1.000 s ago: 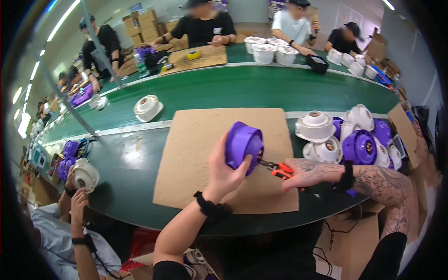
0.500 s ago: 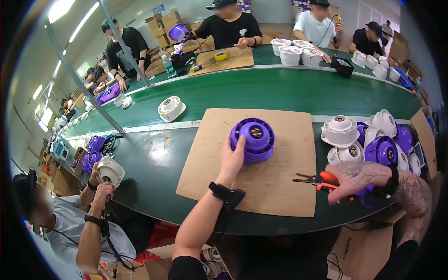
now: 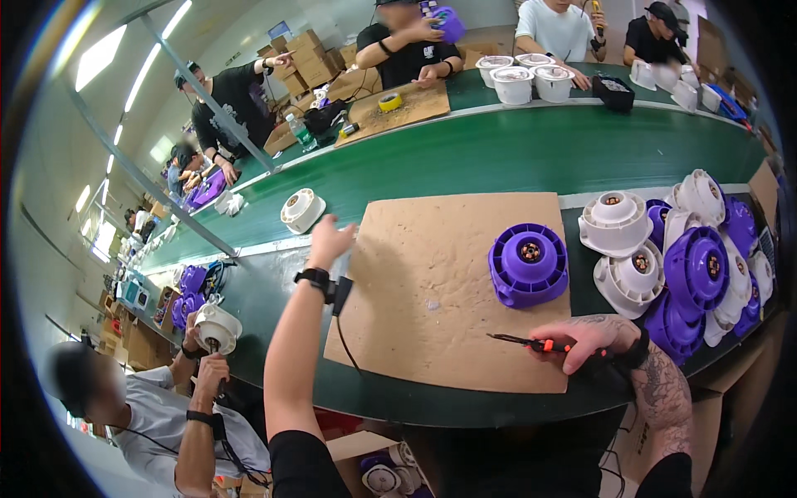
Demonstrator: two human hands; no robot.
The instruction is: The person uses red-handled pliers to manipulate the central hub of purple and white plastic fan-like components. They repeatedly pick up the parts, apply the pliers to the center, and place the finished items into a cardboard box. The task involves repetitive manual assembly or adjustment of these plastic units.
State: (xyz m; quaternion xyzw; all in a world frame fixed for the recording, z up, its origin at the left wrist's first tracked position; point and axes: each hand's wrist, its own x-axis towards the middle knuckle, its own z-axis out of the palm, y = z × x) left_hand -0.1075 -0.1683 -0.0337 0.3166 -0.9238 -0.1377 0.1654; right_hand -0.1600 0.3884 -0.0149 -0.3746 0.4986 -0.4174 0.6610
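Observation:
A purple round plastic housing (image 3: 529,270) with copper-coloured contacts in its centre stands on the right part of the cardboard sheet (image 3: 427,324), touched by neither hand. Over the sheet's left edge, my left hand (image 3: 330,242) is stretched out empty, fingers apart. Just beyond its fingertips, a white housing (image 3: 302,211) sits on the green belt, with a small gap between them. My right hand (image 3: 594,340) is wrapped round a pair of pliers with black and red handles (image 3: 546,345). Their dark jaws point left, low over the cardboard's lower right.
White and purple housings (image 3: 697,266) are heaped to the right. The green conveyor belt (image 3: 465,162) runs across beyond the sheet. A co-worker (image 3: 145,423) at the left works on a white housing (image 3: 217,327). A metal post (image 3: 193,216) rises left of the belt.
My left hand has let go of the purple housing, now further right on the cardboard, and has moved left toward the white housing. My right hand has moved left with the pliers.

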